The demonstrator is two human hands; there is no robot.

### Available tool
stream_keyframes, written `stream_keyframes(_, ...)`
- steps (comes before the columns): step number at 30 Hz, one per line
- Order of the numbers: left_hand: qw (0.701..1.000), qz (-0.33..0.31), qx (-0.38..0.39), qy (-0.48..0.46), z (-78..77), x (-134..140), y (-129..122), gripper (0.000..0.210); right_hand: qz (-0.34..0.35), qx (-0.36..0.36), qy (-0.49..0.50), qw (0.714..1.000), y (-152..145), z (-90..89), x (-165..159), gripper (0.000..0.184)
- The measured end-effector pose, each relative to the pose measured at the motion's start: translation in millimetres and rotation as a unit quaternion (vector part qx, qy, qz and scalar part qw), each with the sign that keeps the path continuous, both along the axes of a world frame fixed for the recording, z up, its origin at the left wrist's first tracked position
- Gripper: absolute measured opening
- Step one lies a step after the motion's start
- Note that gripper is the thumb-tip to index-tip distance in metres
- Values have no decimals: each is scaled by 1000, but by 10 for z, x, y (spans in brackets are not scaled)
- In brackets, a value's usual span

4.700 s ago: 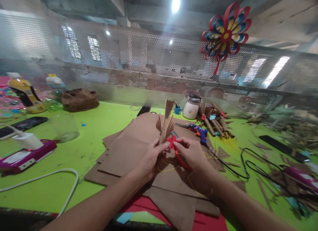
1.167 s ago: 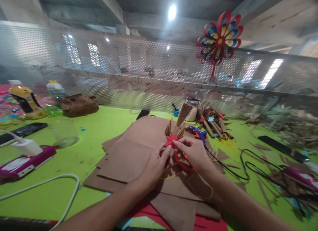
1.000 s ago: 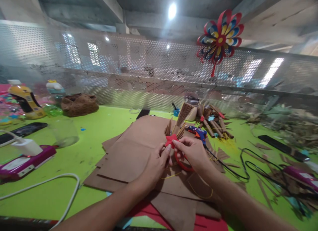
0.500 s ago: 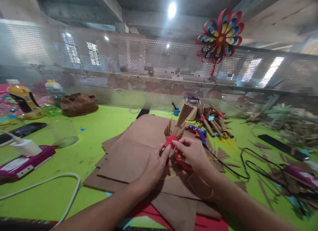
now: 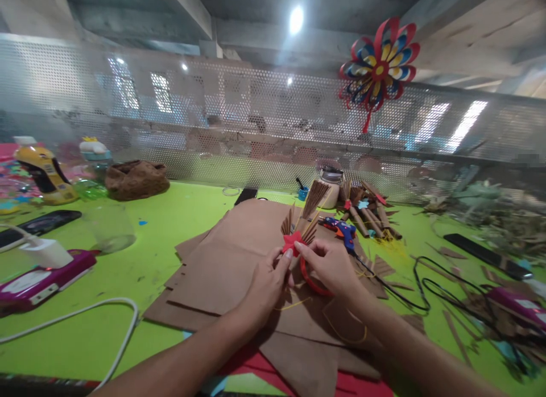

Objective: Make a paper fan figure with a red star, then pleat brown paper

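Observation:
Between my two hands is a small craft of pleated brown paper fans (image 5: pixel 316 199) with a red paper star (image 5: pixel 292 243) on its front. My left hand (image 5: pixel 275 277) is closed on it from the left, its thumb against the star's lower edge. Thumb and fingertips of my right hand (image 5: pixel 330 266) pinch the star's right side. Beneath the right hand a red ring (image 5: pixel 313 280), perhaps a tape roll, lies partly hidden. Brown paper sheets (image 5: pixel 222 260) are stacked below the hands. A blue glue gun (image 5: pixel 341 229) lies just beyond my right hand.
Rolled brown paper pieces (image 5: pixel 371 215) and a jar (image 5: pixel 330 186) stand at the back. A black cable (image 5: pixel 420 280) winds to the right among paper scraps. On the left are a clear plastic cup (image 5: pixel 108 232), a purple power strip (image 5: pixel 46 277) and a yellow bottle (image 5: pixel 45 172).
My right fingertips have shifted slightly left along the star's edge. Both hands otherwise keep hold of the paper craft in nearly the same place.

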State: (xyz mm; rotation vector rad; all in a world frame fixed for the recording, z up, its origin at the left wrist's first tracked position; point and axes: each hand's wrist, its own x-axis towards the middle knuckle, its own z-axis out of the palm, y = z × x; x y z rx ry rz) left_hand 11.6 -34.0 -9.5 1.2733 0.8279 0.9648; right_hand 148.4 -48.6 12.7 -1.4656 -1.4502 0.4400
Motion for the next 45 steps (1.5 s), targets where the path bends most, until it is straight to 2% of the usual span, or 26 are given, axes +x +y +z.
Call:
stream_keyframes(14, 996, 30, 73, 28, 38, 7, -66, 26, -4, -5, -25, 1000, 0, -20, -69, 49)
stream_keyframes(24, 993, 53, 100, 31, 63, -5, -78, 31, -5, -7, -1, 1000, -37, 16, -132, 50)
stream_keyframes(33, 996, 57, 72, 18, -29, -13, -58, 35, 10, -3, 14, 1000, -25, -84, -72, 50)
stream_keyframes(39, 990, 61, 127, 8, -20, -18, -83, 31, 1, -21, 4, 1000, -7, -127, -72, 51)
stream_keyframes(45, 988, 69, 134, 19, -54, -20, -95, 31, 11, -31, 25, 999, -31, -114, -110, 54)
